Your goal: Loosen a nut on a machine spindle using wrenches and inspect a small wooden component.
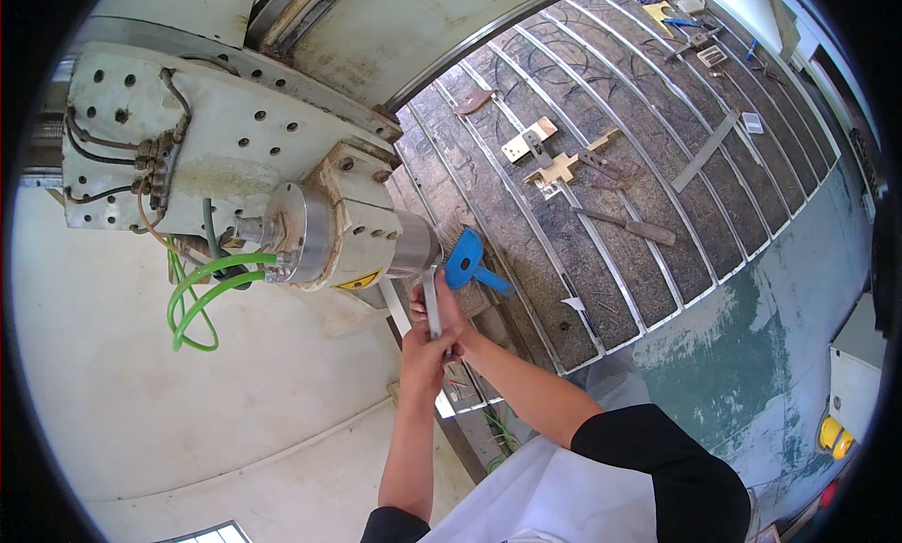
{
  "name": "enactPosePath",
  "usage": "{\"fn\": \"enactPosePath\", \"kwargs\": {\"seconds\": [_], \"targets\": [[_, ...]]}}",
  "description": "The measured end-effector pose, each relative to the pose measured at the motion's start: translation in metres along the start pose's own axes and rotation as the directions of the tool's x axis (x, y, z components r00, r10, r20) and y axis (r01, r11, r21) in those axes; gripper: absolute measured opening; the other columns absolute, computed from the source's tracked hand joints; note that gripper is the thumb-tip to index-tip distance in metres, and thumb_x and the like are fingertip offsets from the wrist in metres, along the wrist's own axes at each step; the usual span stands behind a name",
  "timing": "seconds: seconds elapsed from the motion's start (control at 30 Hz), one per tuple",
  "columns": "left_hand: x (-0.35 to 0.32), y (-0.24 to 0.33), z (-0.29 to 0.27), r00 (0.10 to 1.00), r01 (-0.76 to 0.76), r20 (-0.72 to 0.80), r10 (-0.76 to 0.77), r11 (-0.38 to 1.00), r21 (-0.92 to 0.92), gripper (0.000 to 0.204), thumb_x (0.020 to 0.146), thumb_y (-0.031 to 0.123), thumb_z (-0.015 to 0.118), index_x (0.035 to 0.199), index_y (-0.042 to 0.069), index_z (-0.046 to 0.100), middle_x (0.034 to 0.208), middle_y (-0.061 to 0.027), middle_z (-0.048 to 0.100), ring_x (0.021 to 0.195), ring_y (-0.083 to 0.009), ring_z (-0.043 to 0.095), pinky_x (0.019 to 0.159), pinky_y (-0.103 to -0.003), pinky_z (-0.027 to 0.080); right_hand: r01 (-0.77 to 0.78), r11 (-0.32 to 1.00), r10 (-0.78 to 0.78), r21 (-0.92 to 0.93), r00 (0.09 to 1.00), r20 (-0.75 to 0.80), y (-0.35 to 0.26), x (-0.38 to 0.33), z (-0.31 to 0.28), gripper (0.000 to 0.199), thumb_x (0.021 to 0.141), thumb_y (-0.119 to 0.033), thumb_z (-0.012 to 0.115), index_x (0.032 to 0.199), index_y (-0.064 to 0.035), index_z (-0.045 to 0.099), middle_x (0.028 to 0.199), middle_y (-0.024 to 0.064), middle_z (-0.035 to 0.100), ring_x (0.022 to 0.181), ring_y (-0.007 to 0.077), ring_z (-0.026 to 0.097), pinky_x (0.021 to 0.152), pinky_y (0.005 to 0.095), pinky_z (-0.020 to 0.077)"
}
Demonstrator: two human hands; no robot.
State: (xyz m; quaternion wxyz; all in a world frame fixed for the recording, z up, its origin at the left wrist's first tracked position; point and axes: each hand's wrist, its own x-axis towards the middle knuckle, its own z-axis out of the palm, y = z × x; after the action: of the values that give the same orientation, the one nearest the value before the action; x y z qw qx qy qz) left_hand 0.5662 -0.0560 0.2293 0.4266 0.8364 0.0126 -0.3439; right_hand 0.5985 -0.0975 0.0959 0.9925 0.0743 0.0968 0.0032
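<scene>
The left hand is closed around the low end of a grey wrench. The wrench's top is right by the machine's round metal nose. The right hand is curled behind the wrench, higher up; I can't tell what its fingers hold. Near it, a blue tool is over the striped table.
</scene>
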Motion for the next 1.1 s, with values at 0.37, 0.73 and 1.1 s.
{"fn": "enactPosePath", "kwargs": {"seconds": [0.37,0.73,1.1], "targets": [[0.029,0.017,-0.04,0.998,0.068,-0.021,-0.065,0.981,0.182,0.035,0.084,0.037,0.07,0.079,0.005,0.055,0.051,-0.0003,0.046,0.045,-0.0185,0.051,0.045,-0.038,0.044,-0.268,-0.32,-0.453,-0.909,0.885,-0.102,-0.084,-0.09,0.038,0.034,0.087,-0.031,0.061,0.084,0.0027,0.066,0.077,0.0205,0.066,0.074,0.0365,0.066,0.063,0.0459,0.0519],[0.154,-0.003,-0.142,0.338,-0.389,0.287,0.896,-0.144,0.91,0.034,0.077,0.024,0.074,0.104,0.004,0.067,0.091,-0.016,0.068,0.078,-0.0317,0.063,0.07,-0.039,0.047,-0.02,-0.818,-0.127,-0.575,0.981,0.147,-0.19,-0.025,0.099,0.034,0.079,-0.035,0.068,0.087,-0.0015,0.069,0.085,0.0195,0.066,0.084,0.038,0.065,0.072,0.0464,0.0528],[0.116,0.026,-0.122,0.292,-0.462,0.352,0.889,-0.191,0.866,0.03,0.078,0.024,0.074,0.097,0.003,0.067,0.085,-0.0148,0.068,0.075,-0.0325,0.063,0.068,-0.039,0.048,0.148,-0.741,0.028,-0.655,0.981,0.19,-0.198,-0.015,0.063,0.033,0.08,-0.029,0.066,0.085,0.0033,0.066,0.078,0.0228,0.064,0.078,0.0443,0.062,0.066,0.0512,0.0486]]}}
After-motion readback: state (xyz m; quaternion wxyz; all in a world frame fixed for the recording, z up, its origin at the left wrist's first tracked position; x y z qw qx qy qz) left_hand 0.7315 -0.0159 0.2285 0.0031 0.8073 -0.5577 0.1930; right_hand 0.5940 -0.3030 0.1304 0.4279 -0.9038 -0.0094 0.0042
